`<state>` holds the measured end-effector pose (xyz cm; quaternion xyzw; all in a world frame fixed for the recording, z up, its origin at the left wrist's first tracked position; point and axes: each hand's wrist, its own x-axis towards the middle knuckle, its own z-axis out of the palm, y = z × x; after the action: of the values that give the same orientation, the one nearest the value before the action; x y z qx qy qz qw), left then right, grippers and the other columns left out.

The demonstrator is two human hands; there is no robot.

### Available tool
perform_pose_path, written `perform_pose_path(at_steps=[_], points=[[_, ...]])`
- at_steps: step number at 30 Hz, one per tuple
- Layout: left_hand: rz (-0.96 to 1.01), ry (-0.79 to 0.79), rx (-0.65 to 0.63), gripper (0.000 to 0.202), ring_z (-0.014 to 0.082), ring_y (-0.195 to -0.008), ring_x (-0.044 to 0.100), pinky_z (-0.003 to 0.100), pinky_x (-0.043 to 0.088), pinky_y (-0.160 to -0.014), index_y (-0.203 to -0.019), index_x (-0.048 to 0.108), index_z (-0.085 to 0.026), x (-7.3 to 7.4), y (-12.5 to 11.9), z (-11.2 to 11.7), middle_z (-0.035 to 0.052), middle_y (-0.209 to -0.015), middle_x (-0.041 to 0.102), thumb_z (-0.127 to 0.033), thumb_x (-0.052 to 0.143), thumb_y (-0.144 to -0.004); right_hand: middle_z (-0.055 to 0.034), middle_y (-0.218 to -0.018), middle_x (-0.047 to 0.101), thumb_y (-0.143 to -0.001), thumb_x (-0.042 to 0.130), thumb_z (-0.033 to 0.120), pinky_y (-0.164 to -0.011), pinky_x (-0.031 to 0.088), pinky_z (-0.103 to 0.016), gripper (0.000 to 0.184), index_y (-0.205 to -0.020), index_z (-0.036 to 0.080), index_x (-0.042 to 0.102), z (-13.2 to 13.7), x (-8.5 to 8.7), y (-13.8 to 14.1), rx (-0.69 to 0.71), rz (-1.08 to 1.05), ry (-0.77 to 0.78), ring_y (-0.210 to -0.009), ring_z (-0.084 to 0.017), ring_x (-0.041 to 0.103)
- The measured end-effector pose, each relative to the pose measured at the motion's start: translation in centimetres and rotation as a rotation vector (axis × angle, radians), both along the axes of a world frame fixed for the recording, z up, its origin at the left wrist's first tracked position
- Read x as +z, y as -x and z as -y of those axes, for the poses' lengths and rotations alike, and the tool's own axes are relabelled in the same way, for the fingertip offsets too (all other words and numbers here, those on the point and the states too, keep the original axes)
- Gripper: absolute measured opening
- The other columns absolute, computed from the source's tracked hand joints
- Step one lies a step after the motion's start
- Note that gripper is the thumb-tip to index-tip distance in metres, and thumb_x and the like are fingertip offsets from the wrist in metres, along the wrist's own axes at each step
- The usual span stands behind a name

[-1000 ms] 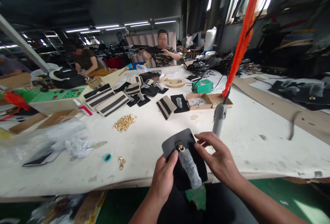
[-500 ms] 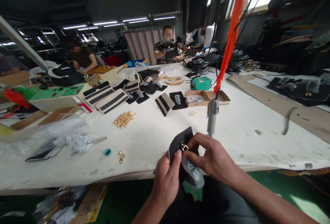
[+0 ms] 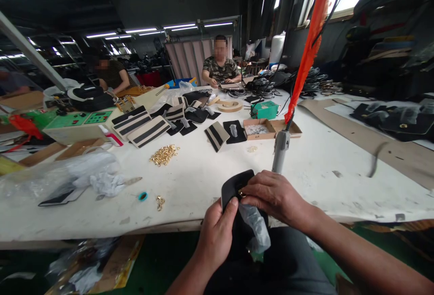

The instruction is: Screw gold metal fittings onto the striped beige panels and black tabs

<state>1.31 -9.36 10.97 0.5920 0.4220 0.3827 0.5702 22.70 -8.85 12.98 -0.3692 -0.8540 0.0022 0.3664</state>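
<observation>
My left hand (image 3: 217, 225) grips the lower left edge of a black leather panel (image 3: 233, 184), its thumb pressed on the front face. The panel is tilted up over the near table edge. With fingers bunched together, my right hand (image 3: 276, 197) pinches a small gold metal fitting (image 3: 241, 192) on the panel; the fingers cover most of it. Below my right hand hangs a strip wrapped in cloudy plastic (image 3: 256, 227). A grey electric screwdriver (image 3: 280, 150) hangs on a cord just beyond my right hand.
A pile of gold fittings (image 3: 163, 154), a few loose gold clasps (image 3: 160, 202) and a blue ring (image 3: 143, 196) lie left on the white table (image 3: 190, 186). Striped panels (image 3: 149, 131), a cardboard box (image 3: 259, 129) and a green box (image 3: 265, 110) stand farther back. Another person (image 3: 221, 66) sits opposite.
My right fingers have closed in over the gold fitting, which showed more fully before. The person opposite has lowered a dark piece to the table.
</observation>
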Motion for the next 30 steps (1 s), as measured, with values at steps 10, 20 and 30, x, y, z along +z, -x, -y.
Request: perform_pose_path(at_steps=[10,20,30], points=[[0.041,0.008,0.034,0.041,0.0257,-0.095,0.068,0.029,0.052,-0.089,-0.11,0.077,-0.017,-0.7,-0.3,0.3,0.0065,-0.101,0.079,-0.052,0.059,-0.101,-0.004,-0.081,0.075,-0.103,0.067,0.028,-0.069,0.051,-0.035,0.009,-0.1,0.022,0.073,0.5,-1.4,1.3,-0.084,-0.02,-0.085,-0.071,-0.018,0.069],[0.039,0.006,0.085,0.042,0.0285,-0.096,0.071,0.032,0.054,-0.088,-0.107,0.079,-0.016,-1.4,-0.3,0.3,0.009,-0.103,0.081,-0.055,0.065,-0.097,-0.0029,-0.078,0.075,-0.099,0.074,0.032,-0.065,0.053,-0.031,0.01,-0.094,0.023,0.076,1.2,-2.1,2.2,-0.109,-0.241,0.039,-0.067,-0.017,0.069],[0.244,0.396,0.269,0.052,0.0315,-0.104,0.076,0.036,0.061,-0.088,-0.108,0.08,-0.017,-2.5,-1.5,-1.9,0.01,-0.109,0.083,-0.057,0.086,-0.076,-0.0054,-0.095,0.08,-0.093,0.073,0.057,-0.065,0.062,-0.032,0.036,-0.111,0.028,0.079,4.9,-4.8,0.7,-0.101,-0.858,0.91,-0.078,-0.025,0.075]])
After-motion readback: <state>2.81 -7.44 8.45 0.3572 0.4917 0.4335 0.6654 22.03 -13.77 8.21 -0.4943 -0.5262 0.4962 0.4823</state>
